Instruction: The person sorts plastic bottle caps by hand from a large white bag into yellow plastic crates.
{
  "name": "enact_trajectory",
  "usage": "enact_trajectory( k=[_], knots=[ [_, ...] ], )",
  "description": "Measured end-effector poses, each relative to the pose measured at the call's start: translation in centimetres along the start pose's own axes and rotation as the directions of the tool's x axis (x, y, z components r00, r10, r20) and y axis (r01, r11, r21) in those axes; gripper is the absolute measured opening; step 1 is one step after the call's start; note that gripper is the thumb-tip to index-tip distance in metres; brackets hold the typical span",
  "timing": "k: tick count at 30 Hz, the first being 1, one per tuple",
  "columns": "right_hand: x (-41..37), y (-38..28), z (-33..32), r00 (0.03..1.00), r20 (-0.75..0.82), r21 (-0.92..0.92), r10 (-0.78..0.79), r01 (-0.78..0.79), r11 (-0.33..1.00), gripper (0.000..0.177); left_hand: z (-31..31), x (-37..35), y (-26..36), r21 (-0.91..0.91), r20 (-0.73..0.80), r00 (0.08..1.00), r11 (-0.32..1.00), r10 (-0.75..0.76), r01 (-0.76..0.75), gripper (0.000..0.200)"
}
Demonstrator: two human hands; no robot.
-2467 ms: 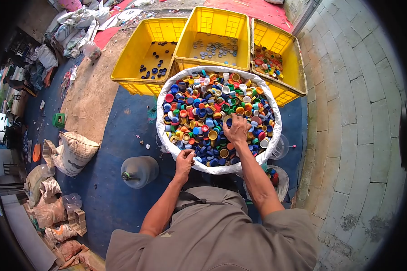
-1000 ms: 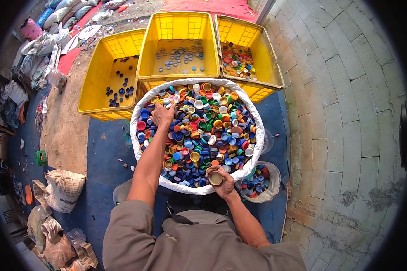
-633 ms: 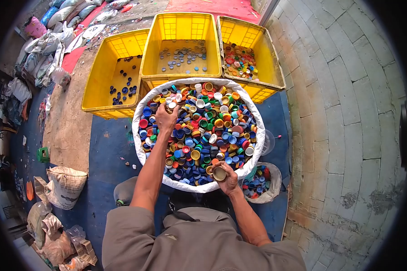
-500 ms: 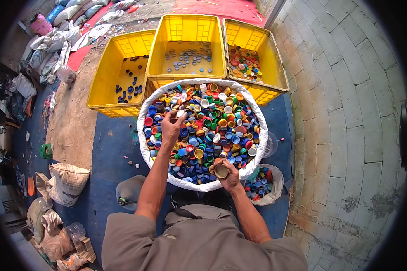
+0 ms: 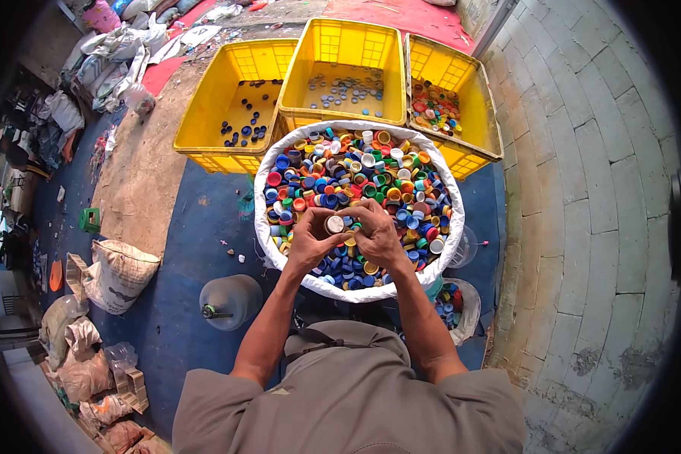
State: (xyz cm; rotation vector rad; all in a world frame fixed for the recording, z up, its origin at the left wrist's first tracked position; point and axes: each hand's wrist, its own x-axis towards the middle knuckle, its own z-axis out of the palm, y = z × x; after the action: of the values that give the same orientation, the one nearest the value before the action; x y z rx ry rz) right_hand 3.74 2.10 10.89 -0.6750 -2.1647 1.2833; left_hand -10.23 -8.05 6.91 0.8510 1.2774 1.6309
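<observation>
My left hand (image 5: 310,240) and my right hand (image 5: 377,236) meet above a round white sack (image 5: 263,219) heaped with plastic bottle caps (image 5: 333,178) of many colours. Between them is a brownish bottle cap (image 5: 335,225) with a pale round face. The left thumb and fingers curl around its side. From the right, the index finger and thumb of my other hand press against it; whatever else those curled fingers hold is hidden.
Behind the sack stand three yellow crates: the left crate (image 5: 193,125) with dark caps, the middle crate (image 5: 303,76) with pale ones, the right crate (image 5: 473,98) with red and orange ones. A smaller bag (image 5: 469,318), a clear jug (image 5: 231,301) and a block wall (image 5: 583,227) are nearby.
My hands have come together from opposite sides of the sack. The right hand has moved up from the near rim, and the cap now sits between both. The view has shifted slightly.
</observation>
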Motion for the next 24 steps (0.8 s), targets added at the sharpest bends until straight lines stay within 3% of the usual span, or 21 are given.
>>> enact_trajectory(
  k=[4,5,8,13,16,18,19,22,24],
  knots=[
    [0.2,0.7,0.5,0.990,0.073,0.098,-0.120,0.113,0.989,0.047,-0.6,-0.5,0.6,-0.041,0.045,0.997,0.998,-0.055,0.057,0.050],
    [-0.1,0.8,0.3,0.990,0.130,0.104,-0.059,0.046,0.994,0.050,-0.8,-0.5,0.7,-0.024,0.042,0.996,0.997,-0.074,0.076,0.051],
    [-0.3,0.9,0.5,0.994,0.067,0.192,-0.091,0.077,0.978,0.049,-1.0,-0.6,0.9,-0.031,0.063,0.995,0.996,-0.082,0.084,0.054],
    [-0.7,0.5,0.4,0.993,0.100,0.257,-0.057,0.029,0.966,0.039,-0.4,-0.7,1.6,0.057,0.125,0.987,0.994,-0.096,0.090,0.066],
    [-1.2,1.6,1.0,0.991,0.136,0.265,0.002,-0.038,0.963,0.042,0.5,-0.4,1.1,0.155,0.059,0.998,0.987,-0.039,0.030,0.063],
    [-1.6,2.7,1.7,0.985,0.156,0.305,0.072,-0.117,0.945,0.039,0.6,-0.3,0.4,0.036,-0.001,0.994,0.994,-0.108,0.108,0.051],
    [-1.9,2.9,2.1,0.975,0.171,0.511,0.139,-0.208,0.834,0.032,0.6,-0.3,0.0,-0.027,-0.028,0.989,0.989,-0.144,0.143,0.045],
    [-2.3,2.5,1.7,0.949,0.127,0.601,0.289,-0.305,0.738,0.026,0.6,-0.3,-0.2,-0.173,-0.075,0.979,0.970,-0.188,0.173,0.046],
    [-2.5,3.0,1.3,0.929,0.035,0.564,0.370,-0.324,0.760,0.024,0.5,0.0,-0.4,-0.324,-0.128,0.953,0.920,-0.275,0.222,0.048]
  ],
)
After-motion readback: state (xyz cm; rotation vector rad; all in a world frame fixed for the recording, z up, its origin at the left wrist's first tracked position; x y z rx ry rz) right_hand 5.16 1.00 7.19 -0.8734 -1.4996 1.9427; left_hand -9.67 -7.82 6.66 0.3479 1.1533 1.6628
